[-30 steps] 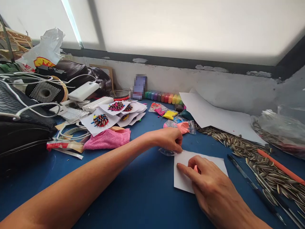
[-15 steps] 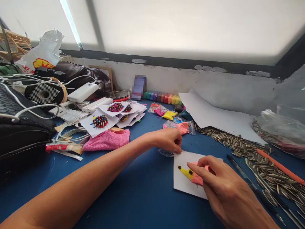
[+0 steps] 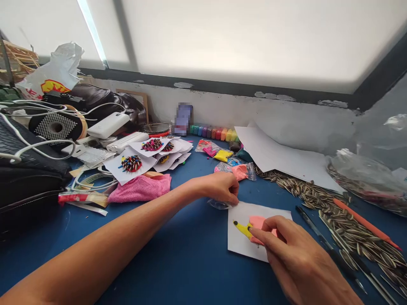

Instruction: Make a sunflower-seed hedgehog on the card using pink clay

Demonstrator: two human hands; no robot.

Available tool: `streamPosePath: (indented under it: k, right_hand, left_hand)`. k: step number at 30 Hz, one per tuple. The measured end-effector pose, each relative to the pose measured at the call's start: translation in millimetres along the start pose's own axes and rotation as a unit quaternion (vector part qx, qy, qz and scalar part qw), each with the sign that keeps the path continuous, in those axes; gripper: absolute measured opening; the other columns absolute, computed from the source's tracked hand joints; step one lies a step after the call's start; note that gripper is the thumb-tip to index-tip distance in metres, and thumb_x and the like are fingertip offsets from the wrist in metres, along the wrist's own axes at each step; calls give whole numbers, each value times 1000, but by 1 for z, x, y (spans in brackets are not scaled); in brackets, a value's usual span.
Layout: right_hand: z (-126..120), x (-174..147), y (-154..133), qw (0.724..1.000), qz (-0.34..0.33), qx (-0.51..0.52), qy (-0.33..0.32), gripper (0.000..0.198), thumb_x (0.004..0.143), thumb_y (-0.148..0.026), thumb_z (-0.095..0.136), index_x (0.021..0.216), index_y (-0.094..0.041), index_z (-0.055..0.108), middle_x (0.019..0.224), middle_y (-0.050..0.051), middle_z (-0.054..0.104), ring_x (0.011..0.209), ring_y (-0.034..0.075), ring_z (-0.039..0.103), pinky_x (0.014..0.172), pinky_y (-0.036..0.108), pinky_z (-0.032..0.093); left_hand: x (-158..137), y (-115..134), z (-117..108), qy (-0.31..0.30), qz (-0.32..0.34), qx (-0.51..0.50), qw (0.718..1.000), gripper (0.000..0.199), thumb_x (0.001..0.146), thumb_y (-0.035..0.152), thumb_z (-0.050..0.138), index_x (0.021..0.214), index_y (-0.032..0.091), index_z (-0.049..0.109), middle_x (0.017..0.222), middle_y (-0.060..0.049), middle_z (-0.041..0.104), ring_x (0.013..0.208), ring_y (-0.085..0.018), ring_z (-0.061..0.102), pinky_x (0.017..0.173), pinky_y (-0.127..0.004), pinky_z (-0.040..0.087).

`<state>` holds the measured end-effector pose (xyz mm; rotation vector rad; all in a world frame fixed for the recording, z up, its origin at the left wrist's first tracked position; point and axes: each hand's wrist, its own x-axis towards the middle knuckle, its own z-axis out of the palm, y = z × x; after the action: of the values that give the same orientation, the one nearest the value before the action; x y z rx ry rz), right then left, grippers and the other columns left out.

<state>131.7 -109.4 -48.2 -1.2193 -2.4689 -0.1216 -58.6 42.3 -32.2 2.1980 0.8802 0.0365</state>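
Note:
My left hand (image 3: 222, 188) is closed, its fingertips pressed on the upper left corner of a white card (image 3: 240, 245). A clear plastic bag (image 3: 219, 204) lies partly under that hand. On the card is a yellow clay strip (image 3: 242, 228) with a black dot (image 3: 235, 223) at its tip, joined to a pink clay shape (image 3: 257, 223). My right hand (image 3: 295, 250) hovers over the card's right side, covering part of the pink clay. One outstretched fingertip touches a second black dot at the strip's wider end; its other fingers are bent and apart, with nothing visible held.
Sunflower seeds (image 3: 359, 228), an orange pen (image 3: 365, 222) and a black pen (image 3: 318, 233) lie to the right. Behind are clay packets (image 3: 222, 155) and white sheets (image 3: 282, 156). Finished cards (image 3: 146, 163), a pink cloth (image 3: 140, 188), cables and bags crowd the left.
The view has shifted slightly. My right fingertip has moved onto the black dot at the strip's wider end, now partly covering it. My left hand stays at the card's corner.

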Motion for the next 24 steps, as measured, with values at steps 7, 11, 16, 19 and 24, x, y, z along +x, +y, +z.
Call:
streamPosePath:
  k: [7, 11, 16, 19, 24]
  right_hand:
    - [-8, 11, 11, 998, 19, -44, 41, 15, 94, -19, 49, 101, -21, 62, 89, 5, 58, 70, 14, 58, 60, 28, 47]
    - [-7, 9, 12, 999, 22, -21, 46, 14, 95, -21, 47, 94, -21, 62, 86, 3, 59, 70, 13, 58, 61, 26, 47]
    - [-3, 1, 12, 997, 51, 7, 53, 19, 96, -24, 47, 86, -23, 62, 83, 3, 60, 69, 14, 60, 60, 26, 47]
    - [-5, -1, 13, 995, 71, 22, 65, 17, 96, -26, 48, 88, -24, 64, 86, 4, 62, 73, 15, 63, 63, 26, 49]
    - [-11, -3, 16, 983, 146, 103, 45, 19, 96, -34, 49, 107, -27, 63, 91, 2, 69, 77, 15, 68, 64, 21, 55]
  left_hand:
    - [-2, 3, -1, -4, -10, -10, 1000, 6, 73, 18, 64, 69, 14, 62, 63, 2, 60, 59, -10, 52, 51, -20, 35]
    - [-1, -2, 0, -4, 0, -22, 1000, 6, 73, 19, 64, 70, 14, 62, 64, 2, 60, 59, -10, 53, 51, -20, 36]
    - [-3, 0, -2, 23, 10, -37, 999, 24, 79, 36, 65, 71, 14, 61, 61, 2, 55, 56, -9, 47, 50, -21, 32]
    - [-6, 11, -5, 101, 16, -60, 993, 39, 92, 45, 48, 70, 13, 57, 59, 2, 50, 55, -9, 43, 51, -21, 30]
    - [-12, 37, -1, 61, 61, -169, 982, 27, 95, 32, 43, 94, 12, 62, 81, -1, 58, 68, -9, 51, 58, -19, 40]
